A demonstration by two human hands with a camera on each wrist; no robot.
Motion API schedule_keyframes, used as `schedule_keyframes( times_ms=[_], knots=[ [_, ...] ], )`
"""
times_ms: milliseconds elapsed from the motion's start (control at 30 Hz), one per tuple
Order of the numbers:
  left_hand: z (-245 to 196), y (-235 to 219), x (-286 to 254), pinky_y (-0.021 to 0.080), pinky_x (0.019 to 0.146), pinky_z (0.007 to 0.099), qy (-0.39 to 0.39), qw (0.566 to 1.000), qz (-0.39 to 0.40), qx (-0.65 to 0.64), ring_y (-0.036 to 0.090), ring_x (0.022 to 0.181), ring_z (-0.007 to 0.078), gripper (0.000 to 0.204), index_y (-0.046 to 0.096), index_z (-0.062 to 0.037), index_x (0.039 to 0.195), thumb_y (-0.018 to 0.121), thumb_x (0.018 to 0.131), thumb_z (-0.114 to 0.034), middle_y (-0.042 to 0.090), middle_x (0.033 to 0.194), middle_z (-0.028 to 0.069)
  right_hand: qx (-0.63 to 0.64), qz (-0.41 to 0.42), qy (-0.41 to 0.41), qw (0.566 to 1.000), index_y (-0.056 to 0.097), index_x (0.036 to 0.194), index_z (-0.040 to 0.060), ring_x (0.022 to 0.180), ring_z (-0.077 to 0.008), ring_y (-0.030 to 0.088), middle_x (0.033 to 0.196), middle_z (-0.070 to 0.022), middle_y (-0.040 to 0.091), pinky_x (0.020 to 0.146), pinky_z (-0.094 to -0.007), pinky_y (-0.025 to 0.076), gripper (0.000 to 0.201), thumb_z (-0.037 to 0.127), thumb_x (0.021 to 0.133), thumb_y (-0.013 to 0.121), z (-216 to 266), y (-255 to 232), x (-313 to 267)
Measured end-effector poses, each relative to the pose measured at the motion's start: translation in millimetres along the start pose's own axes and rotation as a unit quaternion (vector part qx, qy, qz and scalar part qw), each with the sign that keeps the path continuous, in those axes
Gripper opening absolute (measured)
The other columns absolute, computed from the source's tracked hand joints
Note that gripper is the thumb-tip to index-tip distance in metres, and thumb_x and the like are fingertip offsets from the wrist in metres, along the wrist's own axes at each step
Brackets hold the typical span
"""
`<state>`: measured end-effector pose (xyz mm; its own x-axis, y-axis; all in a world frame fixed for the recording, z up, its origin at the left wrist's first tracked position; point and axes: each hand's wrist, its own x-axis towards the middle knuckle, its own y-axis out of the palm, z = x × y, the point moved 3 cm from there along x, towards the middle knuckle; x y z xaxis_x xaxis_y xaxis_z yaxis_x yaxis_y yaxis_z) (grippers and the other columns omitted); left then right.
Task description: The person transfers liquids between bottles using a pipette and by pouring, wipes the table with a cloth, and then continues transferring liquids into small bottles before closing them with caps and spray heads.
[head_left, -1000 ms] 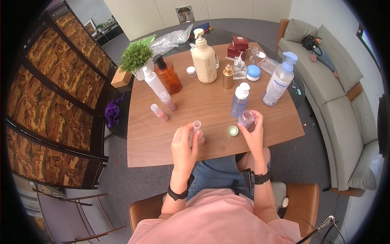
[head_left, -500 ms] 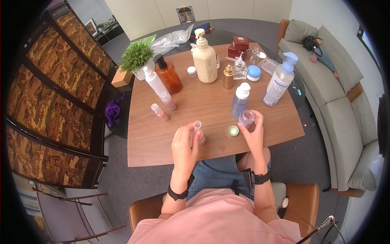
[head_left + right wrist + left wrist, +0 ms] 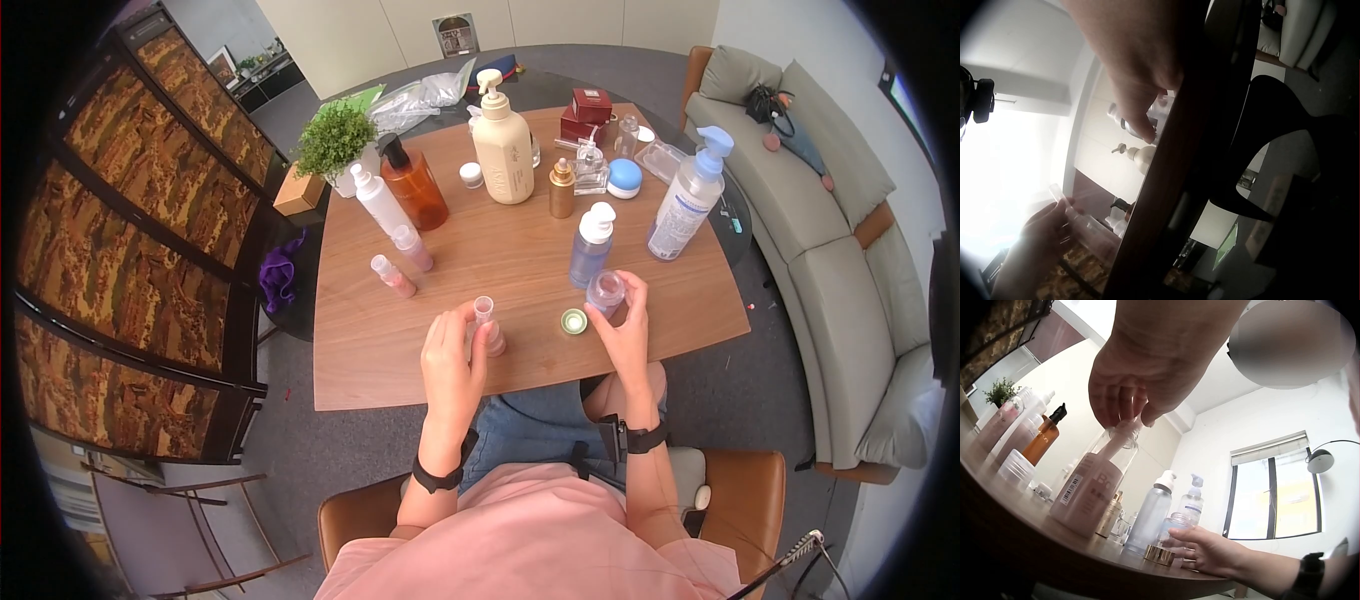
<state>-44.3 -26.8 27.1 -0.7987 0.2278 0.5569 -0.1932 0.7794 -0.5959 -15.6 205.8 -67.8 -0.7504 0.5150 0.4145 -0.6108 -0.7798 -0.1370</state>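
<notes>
The left hand pinches the upper part of a small pink bottle standing near the table's front edge. In the left wrist view, its fingers are at a clear tube-like piece at the neck of the pink bottle. The right hand curls thumb and fingers round an uncapped clear jar on the table. Just left of that jar lies a green-rimmed lid. A clear bottle with a white pump stands directly behind the jar.
Two small pink bottles, a white bottle and an amber bottle stand left. A cream pump bottle, gold bottle and blue-lidded jar stand behind; a large blue-pump bottle is right.
</notes>
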Motion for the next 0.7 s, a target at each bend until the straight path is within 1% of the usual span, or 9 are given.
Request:
schedule_keyframes(
  times_ms=[267,367,433,533,700],
  knots=[
    [-0.4,-1.3,-0.9,0.049,0.075,0.0376,0.005,1.0,-0.004,0.002,0.062,0.083,0.0316,0.018,0.06,0.0007,0.104,0.064,0.088,-0.008,0.063,0.088,0.0162,0.01,0.013,-0.003,1.0,0.044,0.126,0.0021,0.109,-0.025,0.057,0.116,-0.0148,0.059,0.095,-0.0364,0.044,0.062,0.007,0.076,0.079,1.4,1.2,-1.0],
    [-0.1,-1.6,-1.0,0.049,0.075,0.0376,0.002,1.0,-0.003,-0.003,0.062,0.083,0.0319,0.018,0.06,0.0006,0.103,0.064,0.088,-0.008,0.063,0.088,0.0162,0.026,-0.005,0.001,1.0,0.044,0.126,0.0013,0.11,-0.0244,0.057,0.116,-0.0144,0.058,0.096,-0.0359,0.044,0.061,0.005,0.076,0.078,-1.7,0.9,-2.3],
    [-0.8,-1.6,-1.3,0.049,0.075,0.0377,0.006,1.0,-0.003,-0.004,0.062,0.083,0.0321,0.018,0.06,0.0006,0.103,0.064,0.089,-0.008,0.063,0.088,0.0163,0.048,-0.039,0.0,0.998,0.044,0.126,0.0009,0.11,-0.0239,0.057,0.117,-0.0144,0.057,0.097,-0.0357,0.044,0.061,0.004,0.076,0.078,-3.2,-0.6,-2.3],
    [-2.3,-2.2,-0.8,0.049,0.075,0.0381,0.007,1.0,0.0,-0.002,0.062,0.084,0.0322,0.018,0.06,0.0005,0.104,0.064,0.089,-0.008,0.063,0.089,0.0162,0.031,-0.026,0.014,0.999,0.043,0.126,0.0011,0.11,-0.0239,0.056,0.117,-0.0147,0.057,0.097,-0.0358,0.044,0.061,0.004,0.076,0.078,-0.9,-1.0,-2.4],
    [0.3,-2.3,-1.3,0.05,0.076,0.0383,0.002,1.0,-0.001,0.002,0.063,0.085,0.0322,0.019,0.06,0.0004,0.105,0.064,0.089,-0.009,0.064,0.09,0.0165,0.02,-0.029,0.006,0.999,0.043,0.126,0.0012,0.11,-0.0239,0.056,0.117,-0.0146,0.056,0.097,-0.036,0.044,0.061,0.004,0.076,0.078,-3.4,-0.6,-2.3]
  ],
)
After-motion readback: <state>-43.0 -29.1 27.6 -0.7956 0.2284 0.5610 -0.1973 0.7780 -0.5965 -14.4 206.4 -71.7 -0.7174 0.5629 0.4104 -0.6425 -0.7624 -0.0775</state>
